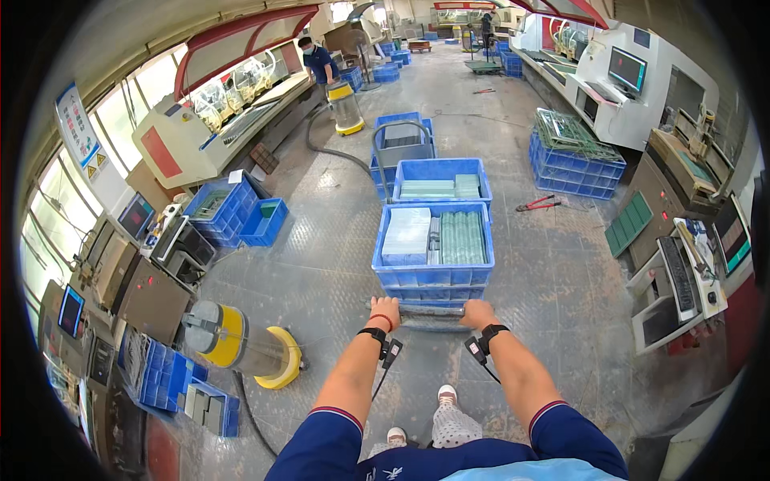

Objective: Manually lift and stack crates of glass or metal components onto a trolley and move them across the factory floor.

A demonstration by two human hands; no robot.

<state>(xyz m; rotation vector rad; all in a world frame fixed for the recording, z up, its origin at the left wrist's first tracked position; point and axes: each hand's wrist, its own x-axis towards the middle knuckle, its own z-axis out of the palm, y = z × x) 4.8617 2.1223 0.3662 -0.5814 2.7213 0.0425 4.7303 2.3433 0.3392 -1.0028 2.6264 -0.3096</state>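
Blue plastic crate (433,278) straight ahead of me, just past the worn grey bar (433,313) I'm gripping: left hand (384,311) wrapped round its left end, right hand (479,313) round its right, both clenched, backs up. Bar runs crosswise between me and the crate. Arms reach forward, black wrist straps (496,329) on both, red band (381,318) on the left. Crate is open-topped: white stack (406,232) on its left, green stack (463,238) on its right, narrow strip between too small to make out. Second blue crate (441,167) directly beyond, also loaded with flat pale stacks. Yellow-and-grey vacuum (262,346) on the floor, my left. Red-handled cutter (537,204) on the floor, right side, near a panel-topped crate (576,171). Co-worker (321,64) farther off, left, beside a machine (176,144).
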